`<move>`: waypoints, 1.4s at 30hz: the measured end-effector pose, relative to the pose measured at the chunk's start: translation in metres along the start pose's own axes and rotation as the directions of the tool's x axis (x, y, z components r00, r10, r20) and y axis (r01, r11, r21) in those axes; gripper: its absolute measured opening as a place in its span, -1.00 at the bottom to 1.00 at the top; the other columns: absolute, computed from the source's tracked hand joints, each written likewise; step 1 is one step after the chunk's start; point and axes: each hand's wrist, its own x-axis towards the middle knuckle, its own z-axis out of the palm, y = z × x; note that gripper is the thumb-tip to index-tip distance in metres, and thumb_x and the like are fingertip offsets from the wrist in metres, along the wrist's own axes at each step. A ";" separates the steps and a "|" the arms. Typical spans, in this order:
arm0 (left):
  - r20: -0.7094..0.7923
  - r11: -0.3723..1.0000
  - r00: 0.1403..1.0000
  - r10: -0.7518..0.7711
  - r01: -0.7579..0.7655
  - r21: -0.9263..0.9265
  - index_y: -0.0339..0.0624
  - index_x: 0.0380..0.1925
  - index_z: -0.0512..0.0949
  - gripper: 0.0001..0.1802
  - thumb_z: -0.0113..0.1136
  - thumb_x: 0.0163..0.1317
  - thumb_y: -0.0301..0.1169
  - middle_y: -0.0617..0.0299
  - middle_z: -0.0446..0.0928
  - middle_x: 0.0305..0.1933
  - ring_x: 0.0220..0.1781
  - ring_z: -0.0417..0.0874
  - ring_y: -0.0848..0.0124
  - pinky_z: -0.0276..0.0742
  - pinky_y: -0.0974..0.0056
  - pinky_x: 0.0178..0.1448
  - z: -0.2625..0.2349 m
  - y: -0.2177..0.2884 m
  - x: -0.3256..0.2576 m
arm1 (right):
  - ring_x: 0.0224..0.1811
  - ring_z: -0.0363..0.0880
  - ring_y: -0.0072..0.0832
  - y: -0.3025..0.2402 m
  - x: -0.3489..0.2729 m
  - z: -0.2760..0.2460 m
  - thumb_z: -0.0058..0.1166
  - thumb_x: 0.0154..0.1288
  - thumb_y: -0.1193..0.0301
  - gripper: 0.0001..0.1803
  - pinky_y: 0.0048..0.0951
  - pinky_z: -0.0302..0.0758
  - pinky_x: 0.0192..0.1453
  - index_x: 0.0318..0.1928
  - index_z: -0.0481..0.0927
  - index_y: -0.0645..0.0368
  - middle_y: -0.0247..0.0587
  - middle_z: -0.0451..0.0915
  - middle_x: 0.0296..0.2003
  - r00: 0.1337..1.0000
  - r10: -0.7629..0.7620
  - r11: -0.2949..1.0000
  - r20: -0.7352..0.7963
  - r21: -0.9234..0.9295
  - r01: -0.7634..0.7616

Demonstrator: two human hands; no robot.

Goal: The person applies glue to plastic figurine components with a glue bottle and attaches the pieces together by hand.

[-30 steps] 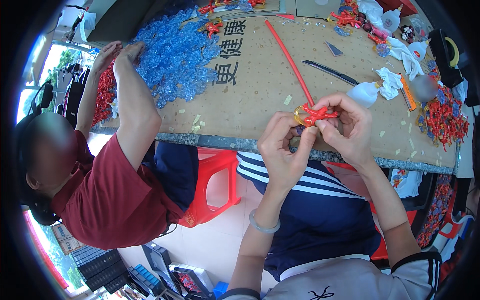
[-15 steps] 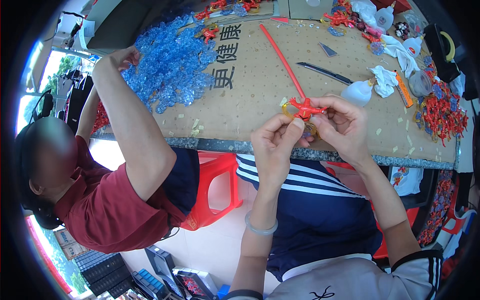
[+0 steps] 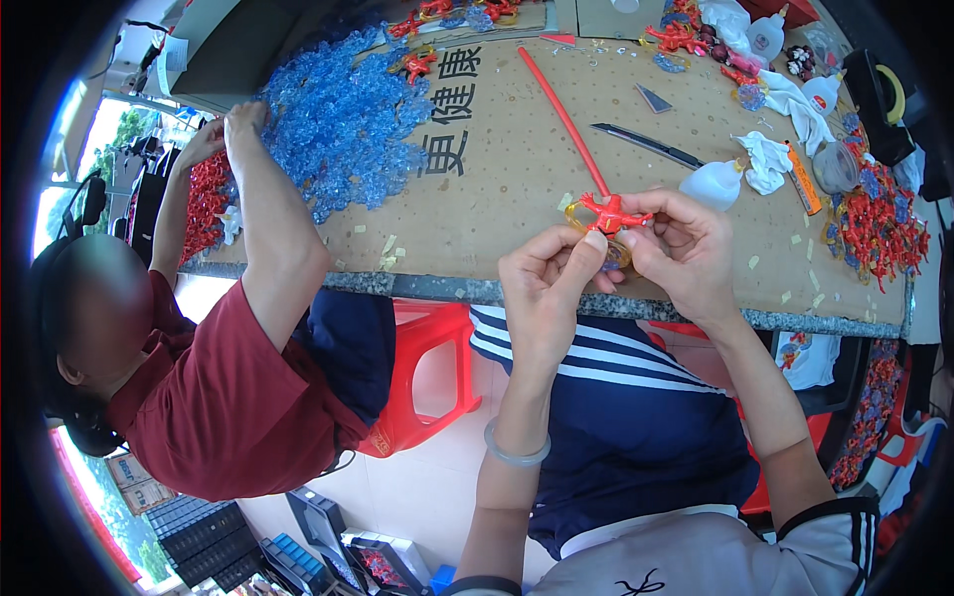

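Above the table's near edge, a small red plastic figure (image 3: 609,213) with spread limbs is pinched between my two hands. My left hand (image 3: 550,278) grips its lower left side, thumb pressed against it. On the other side, my right hand (image 3: 686,248) holds an outstretched limb between thumb and fingers. A clear yellowish and bluish plastic piece (image 3: 616,256) shows beneath the figure, partly hidden by my fingers; whether it is joined to the figure I cannot tell. Just beyond lies a long red stick (image 3: 561,114), its near end behind the figure.
A utility knife (image 3: 646,144), a white squeeze bottle (image 3: 712,185) and crumpled tissue (image 3: 765,162) lie right of centre. Red figures (image 3: 879,223) are heaped at far right. Left, a co-worker (image 3: 229,387) sits by heaps of blue clear pieces (image 3: 338,119) and red pieces (image 3: 206,204).
The co-worker's raised arm has lowered slightly and both their hands now meet near the blue heap. My hands and the red figure have hardly moved.
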 end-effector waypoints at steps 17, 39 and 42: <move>0.066 0.993 0.991 -0.117 0.118 -0.026 -0.51 -0.29 0.57 -0.64 -0.01 0.35 -0.32 -0.11 0.61 -0.36 -0.54 0.60 0.38 0.46 0.41 -0.46 -0.005 0.005 0.004 | -0.16 0.47 -0.66 -0.007 0.005 0.002 -0.06 0.39 0.51 -0.67 -0.58 0.43 -0.04 0.11 0.48 0.37 -0.32 0.49 -0.20 0.997 0.026 0.988 0.075 0.147 -0.037; -0.058 0.985 0.994 0.088 -0.079 0.151 -0.46 -0.31 0.54 -0.90 0.15 0.26 -0.58 0.19 0.54 -0.37 -0.43 0.58 0.58 0.53 0.51 -0.35 0.008 -0.013 -0.004 | -0.27 0.60 -0.62 -0.002 0.009 -0.005 0.11 0.28 0.56 -0.81 -0.63 0.54 -0.21 -0.14 0.60 0.44 -0.25 0.53 -0.26 0.996 0.072 0.987 0.060 0.137 -0.079; -0.071 0.984 0.992 0.101 -0.089 0.152 -0.46 -0.31 0.54 -0.90 0.15 0.25 -0.58 0.19 0.54 -0.37 -0.45 0.58 0.58 0.53 0.51 -0.36 0.008 -0.013 -0.005 | -0.33 0.61 -0.62 -0.003 0.007 -0.002 0.12 0.25 0.60 -0.85 -0.66 0.55 -0.24 -0.19 0.61 0.45 -0.27 0.52 -0.31 0.999 0.024 0.997 0.032 0.066 -0.026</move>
